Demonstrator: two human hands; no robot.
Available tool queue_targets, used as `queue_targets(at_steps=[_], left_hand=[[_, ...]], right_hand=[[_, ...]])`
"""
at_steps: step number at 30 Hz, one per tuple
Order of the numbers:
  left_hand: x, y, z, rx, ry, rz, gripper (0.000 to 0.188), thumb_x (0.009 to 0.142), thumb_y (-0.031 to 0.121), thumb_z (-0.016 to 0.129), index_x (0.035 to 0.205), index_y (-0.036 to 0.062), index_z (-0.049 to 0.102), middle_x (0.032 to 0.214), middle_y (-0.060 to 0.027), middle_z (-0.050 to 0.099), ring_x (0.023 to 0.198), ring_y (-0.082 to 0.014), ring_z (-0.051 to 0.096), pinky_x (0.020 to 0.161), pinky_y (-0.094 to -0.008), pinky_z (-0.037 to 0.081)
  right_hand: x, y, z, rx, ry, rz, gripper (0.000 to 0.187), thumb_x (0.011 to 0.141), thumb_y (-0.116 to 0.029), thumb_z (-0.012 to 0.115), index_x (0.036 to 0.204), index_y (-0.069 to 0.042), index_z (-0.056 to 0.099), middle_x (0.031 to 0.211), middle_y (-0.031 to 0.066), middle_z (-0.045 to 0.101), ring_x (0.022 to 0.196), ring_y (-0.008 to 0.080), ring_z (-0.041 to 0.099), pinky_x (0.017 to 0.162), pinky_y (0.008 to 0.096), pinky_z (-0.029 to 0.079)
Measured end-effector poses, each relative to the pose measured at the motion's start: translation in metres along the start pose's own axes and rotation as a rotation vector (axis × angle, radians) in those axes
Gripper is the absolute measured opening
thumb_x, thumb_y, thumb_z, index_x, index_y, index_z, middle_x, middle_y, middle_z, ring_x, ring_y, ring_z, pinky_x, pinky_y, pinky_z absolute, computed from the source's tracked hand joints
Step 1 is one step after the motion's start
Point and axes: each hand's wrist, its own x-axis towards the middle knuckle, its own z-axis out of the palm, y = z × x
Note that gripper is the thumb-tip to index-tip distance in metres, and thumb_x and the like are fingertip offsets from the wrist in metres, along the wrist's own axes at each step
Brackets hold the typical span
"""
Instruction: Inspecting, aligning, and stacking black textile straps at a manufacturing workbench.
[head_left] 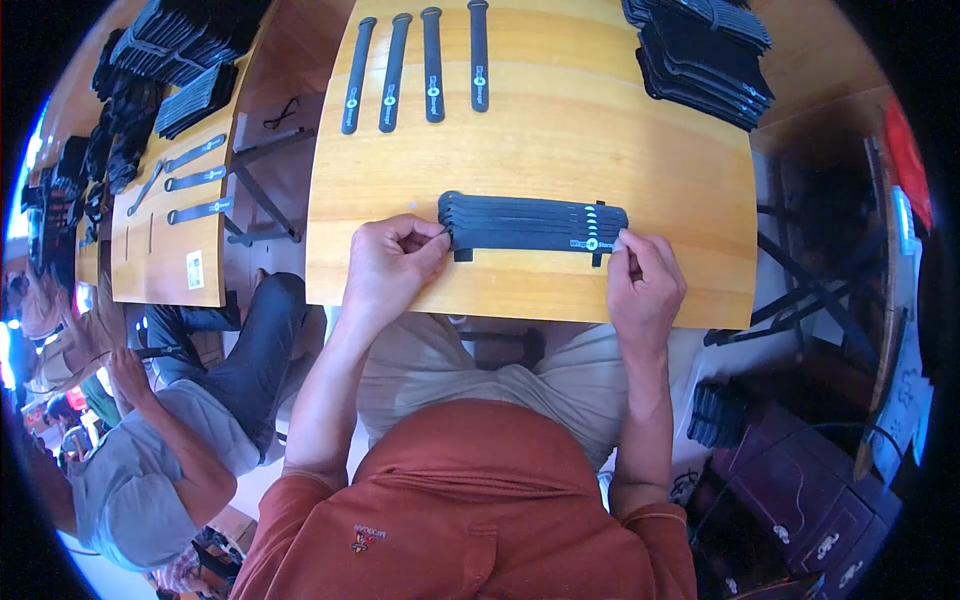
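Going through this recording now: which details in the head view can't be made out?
All in the head view:
- Fanned straps: the overlapping upper layers hide most of those beneath.
- Left hand: its own curled fingers hide how many strap ends it pinches.
- Right hand: its fingers cover the strap tips there.
- Upper-right dark pile: cut off by the top edge.
- Far-left background: small and blurred.

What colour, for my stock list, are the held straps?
The straps look near-black; see head view.
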Motion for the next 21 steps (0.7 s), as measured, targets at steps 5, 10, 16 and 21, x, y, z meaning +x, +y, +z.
queue_targets(at_steps=[5, 10, 16, 21], left_hand=[[-0.002, 0.003, 0.001, 0.013, 0.0, 0.046, 0.008, 0.089, 0.002, 0.072, 0.091, -0.0054, 0.073, 0.071, -0.0042, 0.07, 0.061, -0.0057, 0.061, 0.056, -0.0217, 0.049], [0.001, -0.003, -0.001, 0.07, 0.016, 0.104, 0.009, 0.087, 0.003, 0.073, 0.089, -0.0053, 0.074, 0.07, -0.0063, 0.07, 0.06, -0.0072, 0.062, 0.057, -0.0234, 0.05], [0.001, -0.003, -0.001, 0.054, 0.021, 0.065, 0.009, 0.085, 0.004, 0.074, 0.089, -0.0037, 0.075, 0.07, -0.0075, 0.071, 0.061, -0.0089, 0.064, 0.058, -0.0255, 0.051], [0.007, -0.012, -0.001, 0.109, 0.037, 0.123, 0.012, 0.083, 0.008, 0.076, 0.089, -0.0028, 0.074, 0.071, -0.0088, 0.072, 0.061, -0.0106, 0.064, 0.059, -0.0277, 0.051]], right_hand=[[0.001, -0.011, -0.006, -0.256, -0.081, -0.047, 0.014, 0.087, -0.003, 0.067, 0.1, 0.0, 0.07, 0.098, 0.0121, 0.066, 0.085, 0.0306, 0.067, 0.069, 0.0396, 0.056], [-0.004, -0.049, 0.008, -0.531, -0.223, -0.371, 0.037, 0.091, -0.019, 0.065, 0.123, -0.002, 0.065, 0.131, 0.0157, 0.06, 0.128, 0.0365, 0.053, 0.103, 0.0478, 0.045], [-0.031, -0.07, 0.04, -0.339, -0.447, -0.375, 0.062, 0.093, -0.036, 0.065, 0.142, 0.001, 0.053, 0.154, 0.017, 0.045, 0.148, 0.0351, 0.034, 0.123, 0.0509, 0.021], [-0.029, -0.038, 0.015, -0.437, -0.398, -0.261, 0.065, 0.093, -0.041, 0.065, 0.143, 0.0, 0.052, 0.156, 0.0145, 0.044, 0.148, 0.0326, 0.033, 0.122, 0.0505, 0.023]])
